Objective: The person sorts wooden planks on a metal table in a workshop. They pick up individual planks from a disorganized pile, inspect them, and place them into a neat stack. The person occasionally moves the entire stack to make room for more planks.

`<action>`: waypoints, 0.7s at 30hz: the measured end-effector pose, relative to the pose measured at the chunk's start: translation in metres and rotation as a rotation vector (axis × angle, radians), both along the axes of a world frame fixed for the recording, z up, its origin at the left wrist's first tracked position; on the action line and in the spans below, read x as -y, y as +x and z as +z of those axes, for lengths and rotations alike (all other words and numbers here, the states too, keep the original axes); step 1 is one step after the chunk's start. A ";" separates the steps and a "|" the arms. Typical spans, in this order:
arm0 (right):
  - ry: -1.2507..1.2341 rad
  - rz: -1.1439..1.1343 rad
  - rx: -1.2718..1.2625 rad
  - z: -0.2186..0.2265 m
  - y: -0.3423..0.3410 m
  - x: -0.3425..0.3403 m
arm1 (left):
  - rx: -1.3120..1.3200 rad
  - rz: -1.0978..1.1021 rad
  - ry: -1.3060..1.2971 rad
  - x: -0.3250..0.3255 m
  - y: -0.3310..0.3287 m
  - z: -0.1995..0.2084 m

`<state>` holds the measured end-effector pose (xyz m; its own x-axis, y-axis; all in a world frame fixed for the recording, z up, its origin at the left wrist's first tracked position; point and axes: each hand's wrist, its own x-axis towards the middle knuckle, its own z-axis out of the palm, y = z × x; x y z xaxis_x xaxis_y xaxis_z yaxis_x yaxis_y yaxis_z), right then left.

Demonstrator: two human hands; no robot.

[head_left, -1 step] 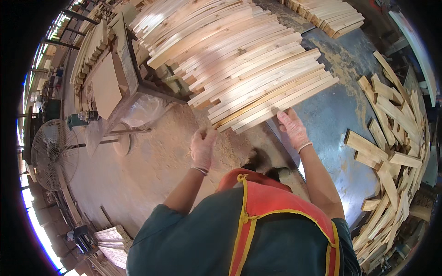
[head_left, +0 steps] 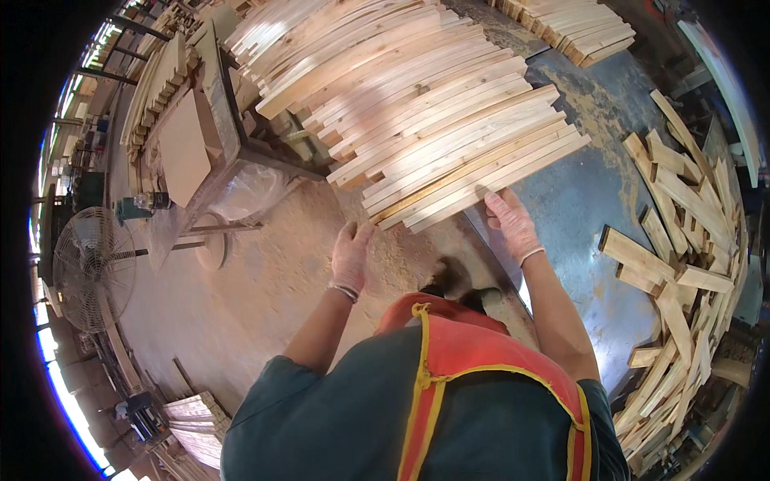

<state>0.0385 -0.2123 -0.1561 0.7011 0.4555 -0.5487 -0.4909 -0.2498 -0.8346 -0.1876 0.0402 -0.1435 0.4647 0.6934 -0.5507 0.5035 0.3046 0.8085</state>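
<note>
Many pale wooden strips lie side by side in a wide layer (head_left: 409, 104), their ends uneven. My right hand (head_left: 513, 226), in a thin clear glove, is at the front edge of the nearest wooden strip (head_left: 501, 183). Its thumb lies on the wood and the fingers close against the strip, partly hidden. My left hand (head_left: 350, 258), gloved too, hovers just short of the strips' left ends. Its fingers are bent and a little apart, with nothing visible in them.
A dusty metal table (head_left: 577, 256) lies under the strips and to the right. Loose wood offcuts (head_left: 674, 256) are heaped at far right. A round fan (head_left: 95, 268) stands at left, near a bench with a cardboard sheet (head_left: 186, 148). Another strip stack (head_left: 573, 32) sits at the back.
My left hand has shifted slightly left, a little away from the strips, and its fingers have parted somewhat. My right hand and the strips look unchanged.
</note>
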 end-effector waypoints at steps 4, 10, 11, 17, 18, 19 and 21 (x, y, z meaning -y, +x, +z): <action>0.015 -0.032 -0.021 0.001 0.000 0.000 | 0.215 0.224 -0.621 -0.021 -0.006 -0.033; 0.101 -0.241 -0.060 -0.003 0.022 0.016 | 0.321 0.116 -0.585 -0.015 0.001 0.058; 0.119 -0.249 -0.074 -0.010 0.032 0.018 | 0.389 -0.005 -0.535 -0.012 0.022 0.091; 0.266 -0.202 -0.146 -0.025 0.039 0.021 | 0.277 -0.973 -0.185 -0.028 0.135 0.154; 0.281 -0.253 -0.158 -0.028 0.038 0.024 | 0.202 -0.947 -0.256 -0.003 0.155 0.171; 0.294 -0.308 -0.168 -0.031 0.040 0.028 | 0.127 -0.924 -0.330 0.017 0.170 0.191; 0.281 -0.256 -0.100 -0.027 0.052 0.029 | 0.216 -0.941 -0.271 0.038 0.174 0.202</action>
<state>0.0906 -0.2416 -0.1829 0.7610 0.4147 -0.4989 -0.5900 0.1225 -0.7980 -0.0135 0.0026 0.0585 0.8684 -0.1443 -0.4743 0.4846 0.0451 0.8736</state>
